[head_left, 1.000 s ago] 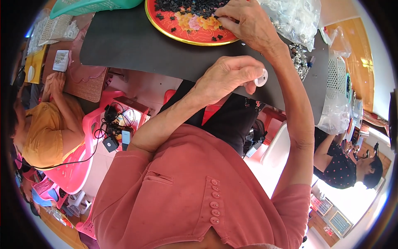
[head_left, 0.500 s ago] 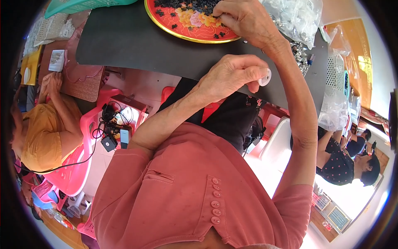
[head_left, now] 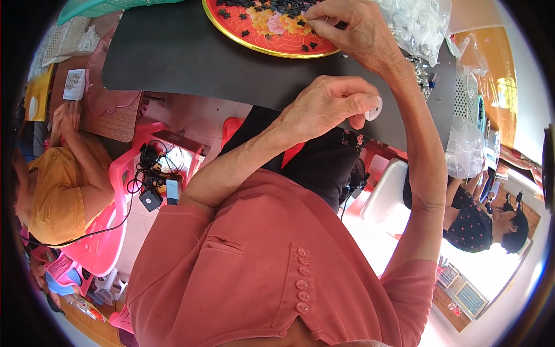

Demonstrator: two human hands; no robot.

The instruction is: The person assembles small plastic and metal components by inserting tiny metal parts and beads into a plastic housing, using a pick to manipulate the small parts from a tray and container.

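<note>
Left hand (head_left: 326, 107) grip pinched shut on small white disc (head_left: 374, 109), over near table (head_left: 173, 52) edge. Right hand (head_left: 352, 29) fingertips closed among small black pieces (head_left: 272, 7) on red floral tray (head_left: 260, 34), far edge. Many pieces unpicked; bag of clear parts (head_left: 419, 20) alongside, so work judged far from done.

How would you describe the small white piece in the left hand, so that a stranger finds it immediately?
Start at the dark grey table mat that carries the round red tray with a gold rim. Below the tray, the left hand hovers at the mat's near edge. The small white round plastic piece is pinched at its fingertips; the loose pieces on the tray are tiny and black.
</note>
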